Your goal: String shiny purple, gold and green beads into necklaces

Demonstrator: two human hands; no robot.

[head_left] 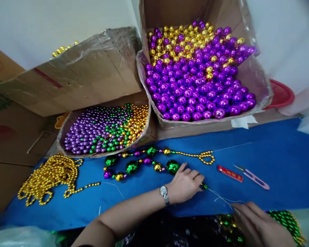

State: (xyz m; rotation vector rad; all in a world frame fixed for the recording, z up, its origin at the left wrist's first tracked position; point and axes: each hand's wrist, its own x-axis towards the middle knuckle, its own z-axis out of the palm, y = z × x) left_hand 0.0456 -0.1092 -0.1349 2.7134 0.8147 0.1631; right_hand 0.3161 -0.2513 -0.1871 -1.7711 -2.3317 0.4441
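My left hand, with a silver watch on its wrist, is closed over part of a bead string. From its far side the string of large green, purple and gold beads loops back across the blue table. Small green beads show past the fingertips. From these a thin white thread runs to my right hand, whose fingers are pinched together on it. The string's far end has a small loop of gold beads. What lies under the left palm is hidden.
A box holds large purple and gold beads; a lower one holds smaller mixed beads. Gold bead strands lie in a heap at left. Pink thread snips and a red packet lie right. Green beads show below the edge.
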